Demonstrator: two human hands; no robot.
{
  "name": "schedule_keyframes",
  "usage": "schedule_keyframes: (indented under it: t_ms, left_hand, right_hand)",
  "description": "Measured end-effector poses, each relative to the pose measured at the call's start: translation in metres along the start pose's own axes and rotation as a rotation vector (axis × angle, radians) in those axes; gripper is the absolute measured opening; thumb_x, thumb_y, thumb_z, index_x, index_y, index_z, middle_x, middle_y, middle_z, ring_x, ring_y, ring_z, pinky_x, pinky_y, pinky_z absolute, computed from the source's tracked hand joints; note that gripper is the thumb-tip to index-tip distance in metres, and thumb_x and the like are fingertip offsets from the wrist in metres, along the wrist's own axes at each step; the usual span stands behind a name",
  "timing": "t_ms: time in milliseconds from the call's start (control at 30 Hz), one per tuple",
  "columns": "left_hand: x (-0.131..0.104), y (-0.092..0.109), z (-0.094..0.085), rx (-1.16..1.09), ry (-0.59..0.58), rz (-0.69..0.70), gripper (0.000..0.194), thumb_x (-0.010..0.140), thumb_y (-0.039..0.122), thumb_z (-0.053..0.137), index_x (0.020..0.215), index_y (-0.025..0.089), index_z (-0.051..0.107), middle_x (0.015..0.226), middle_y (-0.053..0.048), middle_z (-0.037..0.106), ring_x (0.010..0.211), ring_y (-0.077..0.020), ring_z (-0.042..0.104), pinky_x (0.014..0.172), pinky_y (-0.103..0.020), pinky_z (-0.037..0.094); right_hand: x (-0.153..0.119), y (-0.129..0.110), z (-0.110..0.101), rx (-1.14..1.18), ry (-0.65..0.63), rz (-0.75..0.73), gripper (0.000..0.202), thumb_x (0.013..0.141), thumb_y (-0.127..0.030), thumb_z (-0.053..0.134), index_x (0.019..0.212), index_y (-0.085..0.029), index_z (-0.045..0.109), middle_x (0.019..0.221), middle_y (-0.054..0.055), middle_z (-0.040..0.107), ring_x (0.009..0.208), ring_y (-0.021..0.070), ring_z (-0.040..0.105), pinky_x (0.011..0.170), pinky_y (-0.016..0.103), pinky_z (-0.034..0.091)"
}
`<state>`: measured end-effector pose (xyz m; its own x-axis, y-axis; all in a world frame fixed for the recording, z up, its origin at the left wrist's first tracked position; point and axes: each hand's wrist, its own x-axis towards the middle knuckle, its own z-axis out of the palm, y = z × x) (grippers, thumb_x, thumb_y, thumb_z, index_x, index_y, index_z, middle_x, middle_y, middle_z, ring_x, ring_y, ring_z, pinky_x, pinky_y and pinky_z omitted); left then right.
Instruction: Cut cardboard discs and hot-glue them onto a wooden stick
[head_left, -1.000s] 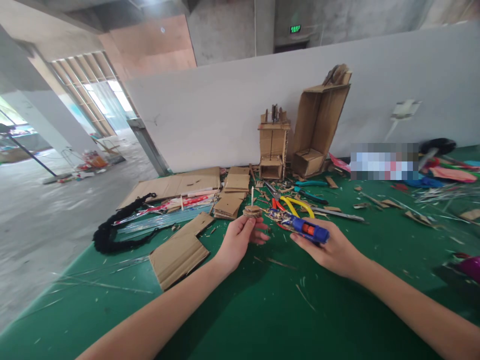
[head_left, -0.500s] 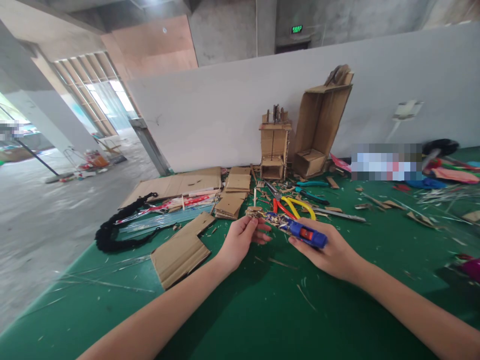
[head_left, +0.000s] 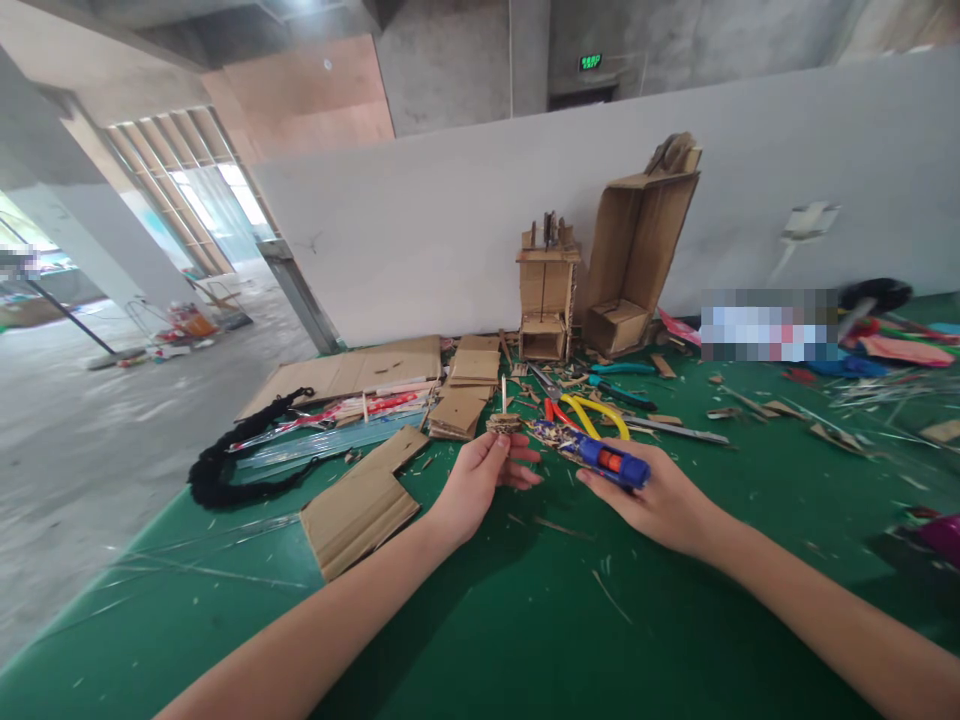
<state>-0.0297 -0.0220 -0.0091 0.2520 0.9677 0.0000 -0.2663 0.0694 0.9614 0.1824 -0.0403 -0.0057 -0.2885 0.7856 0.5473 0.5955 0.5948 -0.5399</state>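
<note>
Between its thumb and fingers, my left hand [head_left: 480,475] pinches a small round stack of cardboard pieces [head_left: 503,425], from which a thin pale stick [head_left: 504,393] stands up. A blue hot glue gun [head_left: 596,457] is gripped in my right hand [head_left: 660,500]. Its nozzle points left at the cardboard stack, a small distance from it. Flecks of debris cover the front of the glue gun. Just beyond the hands lie yellow-handled scissors [head_left: 596,412] and red-handled pliers or cutters, partly hidden by the glue gun.
Flat cardboard pieces [head_left: 358,505], a black yarn loop [head_left: 217,480] and clear blue sticks [head_left: 322,440] lie to the left on the green table [head_left: 480,640]. Behind stand a small cardboard box structure [head_left: 545,300] and a taller one [head_left: 645,255]. Teal-handled pliers [head_left: 622,390] lie amid scraps.
The glue gun's nozzle has drawn slightly away from the cardboard stack. My left hand has tipped the stack a little, so its layered edge shows more. The grips are unchanged.
</note>
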Motion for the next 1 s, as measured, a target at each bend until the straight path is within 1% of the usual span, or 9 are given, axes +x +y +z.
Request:
schedule_keyframes:
  t_ms: [100, 433, 500, 567, 667, 733, 800, 900, 1000]
  left_hand:
    - [-0.001, 0.001, 0.0, 0.005, -0.015, -0.003, 0.035, 0.08, 0.044, 0.058, 0.092, 0.012, 0.06, 0.086, -0.011, 0.07, 0.062, -0.0149, 0.066, 0.059, -0.026, 0.049]
    - [0.001, 0.0, -0.005, -0.01, -0.082, -0.002, 0.032, 0.081, 0.045, 0.056, 0.087, 0.013, 0.058, 0.088, -0.011, 0.07, 0.063, -0.0147, 0.066, 0.062, -0.027, 0.049]
    - [0.001, 0.001, -0.004, -0.019, -0.064, -0.006, 0.032, 0.08, 0.045, 0.058, 0.087, 0.013, 0.058, 0.086, -0.009, 0.07, 0.064, -0.0144, 0.066, 0.062, -0.026, 0.049]
    - [0.001, 0.001, -0.003, -0.013, -0.032, -0.001, 0.032, 0.078, 0.045, 0.06, 0.087, 0.014, 0.06, 0.085, -0.007, 0.068, 0.065, -0.0139, 0.065, 0.061, -0.026, 0.049]
    - [0.002, 0.004, -0.001, 0.07, 0.043, 0.065, 0.029, 0.075, 0.042, 0.064, 0.086, 0.015, 0.064, 0.083, -0.003, 0.065, 0.063, -0.0103, 0.059, 0.055, -0.022, 0.045]
    - [0.002, 0.007, 0.002, 0.169, 0.1, 0.127, 0.024, 0.074, 0.039, 0.065, 0.08, 0.015, 0.066, 0.068, 0.001, 0.059, 0.055, -0.0074, 0.049, 0.049, -0.019, 0.038]
    - [0.001, 0.011, 0.006, 0.255, 0.147, 0.157, 0.022, 0.073, 0.037, 0.066, 0.072, 0.014, 0.067, 0.055, 0.004, 0.051, 0.05, -0.0067, 0.042, 0.047, -0.02, 0.033]
    - [-0.003, 0.019, 0.016, 0.31, 0.181, 0.146, 0.02, 0.071, 0.033, 0.067, 0.073, 0.014, 0.069, 0.055, 0.002, 0.056, 0.053, -0.0092, 0.047, 0.051, -0.022, 0.037]
    - [-0.007, 0.026, 0.028, 0.352, 0.173, 0.164, 0.017, 0.068, 0.031, 0.069, 0.07, 0.014, 0.07, 0.061, -0.002, 0.065, 0.061, -0.0136, 0.057, 0.059, -0.025, 0.043]
  right_hand:
    - [0.0, 0.003, 0.001, 0.003, 0.047, -0.007, 0.016, 0.081, -0.037, 0.057, 0.08, -0.022, 0.061, 0.067, 0.004, 0.063, 0.058, 0.0176, 0.058, 0.055, 0.03, 0.048]
    - [0.006, -0.001, -0.004, 0.026, -0.052, 0.066, 0.015, 0.082, -0.035, 0.058, 0.084, -0.02, 0.06, 0.074, 0.003, 0.066, 0.063, 0.0167, 0.06, 0.058, 0.028, 0.048]
    - [0.007, 0.0, -0.005, 0.02, -0.015, 0.113, 0.017, 0.082, -0.036, 0.058, 0.086, -0.02, 0.062, 0.078, 0.004, 0.068, 0.069, 0.0191, 0.063, 0.061, 0.03, 0.049]
    - [0.008, 0.002, -0.006, 0.057, 0.027, 0.238, 0.022, 0.081, -0.04, 0.058, 0.083, -0.019, 0.064, 0.076, 0.005, 0.069, 0.066, 0.0202, 0.065, 0.058, 0.031, 0.05]
    - [0.011, 0.004, -0.005, 0.222, 0.06, 0.444, 0.034, 0.082, -0.049, 0.054, 0.074, -0.018, 0.063, 0.066, 0.005, 0.068, 0.056, 0.0186, 0.064, 0.051, 0.029, 0.05]
    - [0.013, 0.001, -0.004, 0.358, 0.07, 0.519, 0.039, 0.082, -0.052, 0.053, 0.065, -0.017, 0.06, 0.058, 0.004, 0.065, 0.052, 0.0165, 0.062, 0.05, 0.028, 0.049]
    - [0.015, -0.006, -0.002, 0.512, 0.094, 0.611, 0.037, 0.079, -0.05, 0.058, 0.064, -0.017, 0.058, 0.055, 0.003, 0.063, 0.052, 0.016, 0.062, 0.049, 0.026, 0.048]
    - [0.016, -0.019, 0.001, 0.768, 0.132, 0.789, 0.029, 0.072, -0.04, 0.07, 0.087, -0.017, 0.061, 0.072, 0.005, 0.07, 0.065, 0.0191, 0.068, 0.048, 0.024, 0.047]
    - [0.017, -0.032, 0.002, 0.937, 0.073, 0.794, 0.032, 0.067, -0.034, 0.075, 0.091, -0.016, 0.063, 0.086, 0.008, 0.071, 0.08, 0.0224, 0.068, 0.053, 0.024, 0.049]
